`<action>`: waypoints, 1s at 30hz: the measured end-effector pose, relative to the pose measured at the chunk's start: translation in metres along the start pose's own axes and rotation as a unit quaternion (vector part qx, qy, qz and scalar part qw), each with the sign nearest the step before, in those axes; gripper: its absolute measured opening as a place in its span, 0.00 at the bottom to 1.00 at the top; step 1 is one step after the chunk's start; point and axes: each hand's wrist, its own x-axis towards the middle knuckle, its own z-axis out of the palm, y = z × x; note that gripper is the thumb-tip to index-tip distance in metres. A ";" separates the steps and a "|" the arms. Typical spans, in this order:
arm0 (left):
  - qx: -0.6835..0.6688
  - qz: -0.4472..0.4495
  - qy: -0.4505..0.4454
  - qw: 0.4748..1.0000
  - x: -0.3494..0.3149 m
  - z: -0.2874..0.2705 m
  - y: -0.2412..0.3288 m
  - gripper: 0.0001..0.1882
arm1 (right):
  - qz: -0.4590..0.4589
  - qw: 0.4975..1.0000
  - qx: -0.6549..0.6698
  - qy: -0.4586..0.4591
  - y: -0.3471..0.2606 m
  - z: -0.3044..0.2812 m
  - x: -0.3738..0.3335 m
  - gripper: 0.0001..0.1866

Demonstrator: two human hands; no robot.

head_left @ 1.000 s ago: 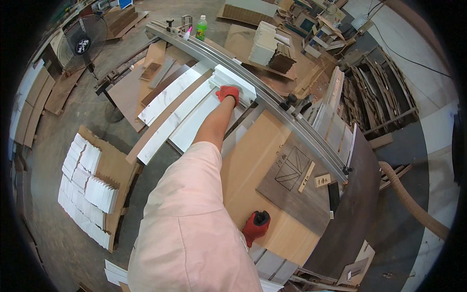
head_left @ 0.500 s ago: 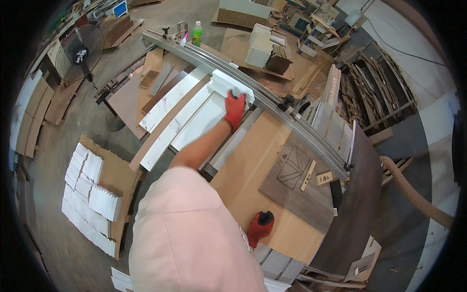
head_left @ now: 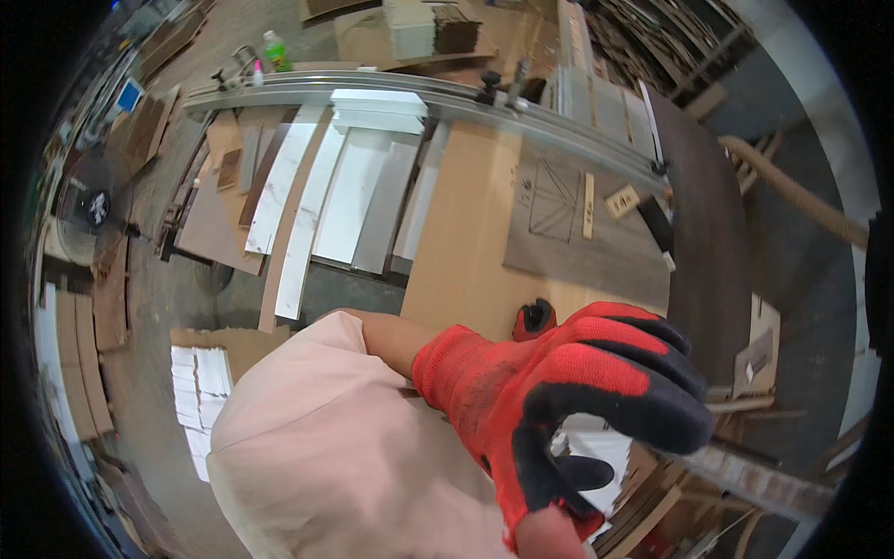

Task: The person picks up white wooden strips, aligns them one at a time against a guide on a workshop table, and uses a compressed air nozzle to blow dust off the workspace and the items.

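Observation:
My left hand [head_left: 596, 373], in a red glove with black-coated fingers, is raised close to the view at lower right. Its fingers are curved, the thumb is apart from them, and nothing shows between them. Behind it, my right hand [head_left: 534, 320], also gloved, rests at the near edge of a light wood board [head_left: 456, 233]. Its fingers look curled; whether they hold anything is hidden. A grey-brown panel [head_left: 549, 253] with a drawn diagram lies on that board. Further left, a short stack of white strips [head_left: 377, 110] sits across longer white boards [head_left: 349, 205].
A metal rail [head_left: 447, 98] runs along the table's far side, with a green bottle [head_left: 276, 51] beyond it. White pieces [head_left: 200, 377] are stacked at lower left. A fan [head_left: 93, 207] stands at far left. A ribbed hose [head_left: 792, 191] hangs at right.
My left hand has left the white strips and come back toward me, now large at lower right. The view has turned, and my right hand is now partly hidden behind the left.

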 end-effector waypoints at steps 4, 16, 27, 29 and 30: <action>-0.042 0.050 0.006 0.998 -0.015 0.012 -0.013 0.58 | 0.092 0.987 0.111 -0.069 -0.002 -0.006 -0.001 0.20; -0.358 -0.136 0.125 0.915 -0.056 0.130 0.018 0.49 | 0.176 0.909 0.335 -0.172 -0.028 -0.113 -0.082 0.21; -0.417 -0.514 -0.155 0.733 -0.107 0.088 -0.003 0.39 | 0.177 0.974 0.094 0.102 -0.077 -0.233 -0.161 0.15; -0.408 -0.544 -0.214 0.702 -0.116 0.088 -0.010 0.39 | 0.187 0.954 0.073 0.222 -0.070 -0.254 -0.195 0.16; -0.391 -0.554 -0.244 0.694 -0.119 0.084 -0.012 0.38 | 0.181 0.944 0.067 0.267 -0.067 -0.262 -0.209 0.16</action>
